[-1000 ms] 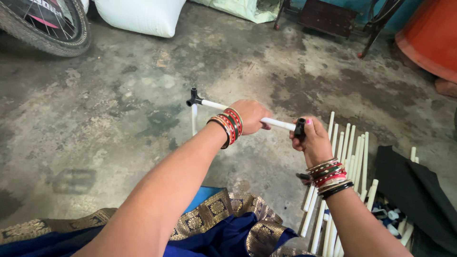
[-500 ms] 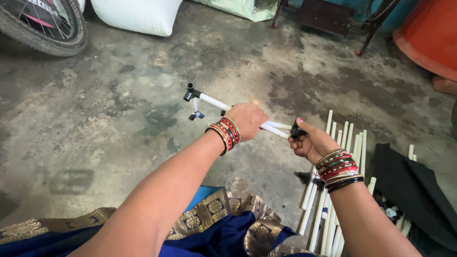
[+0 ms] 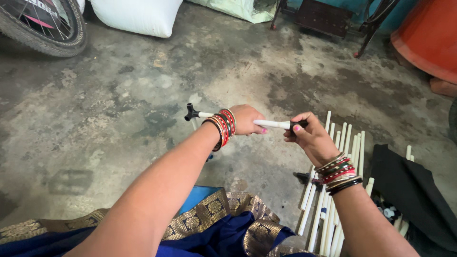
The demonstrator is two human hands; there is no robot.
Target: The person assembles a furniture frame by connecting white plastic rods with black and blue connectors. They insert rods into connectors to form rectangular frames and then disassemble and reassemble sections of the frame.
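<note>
From the head camera, the left hand (image 3: 246,120) is curled shut around the middle of a thin white tube (image 3: 269,123) held level above the concrete floor (image 3: 119,119), while the right hand (image 3: 310,138) pinches the black cap (image 3: 297,124) at the tube's near end between thumb and fingers. A black fitting (image 3: 191,113) sits on the tube's far end. A row of loose white tubes (image 3: 333,190) lies just below the right wrist beside a black cloth (image 3: 409,190), with bare floor open to the left up to the bicycle wheel (image 3: 52,28).

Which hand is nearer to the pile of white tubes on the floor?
Right. The right hand hovers just above the pile of white tubes; the left hand is farther left.
</note>
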